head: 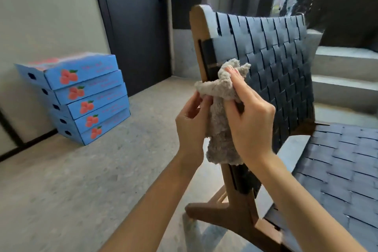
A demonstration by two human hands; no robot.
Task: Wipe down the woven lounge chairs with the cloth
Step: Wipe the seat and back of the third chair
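We have the cloth (221, 129) bunched against the wooden upright (196, 32) of the woven lounge chair (278, 61), about halfway down that upright, with its loose tail hanging lower along the rail. Our left hand (191, 122) is on the outer side of the upright, fingers curled and pinching the cloth's edge. Our right hand (252, 122) is on the webbing side, fingers wrapped round the upper bunch and pointing toward the weave. The cloth lies between the two hands and seems to wrap the rail, though we cannot see whether it reaches the far face. To do this step well, we judge it best to fold the cloth round the upright like a sleeve and draw it along the rail's whole length, top to foot, rather than dab at it. The places where the dark straps (210, 55) loop round the wood probably trap dust, so we should press a fold of cloth into them. The cloth is fluffy and may snag on strap edges, so even, moderate pressure suits it. The woven back and the seat (337, 161), both beyond the upright, likely need their own passes along the weave. The stack of blue boxes (81, 98) stands on the floor well apart from the chair and should not hinder us.
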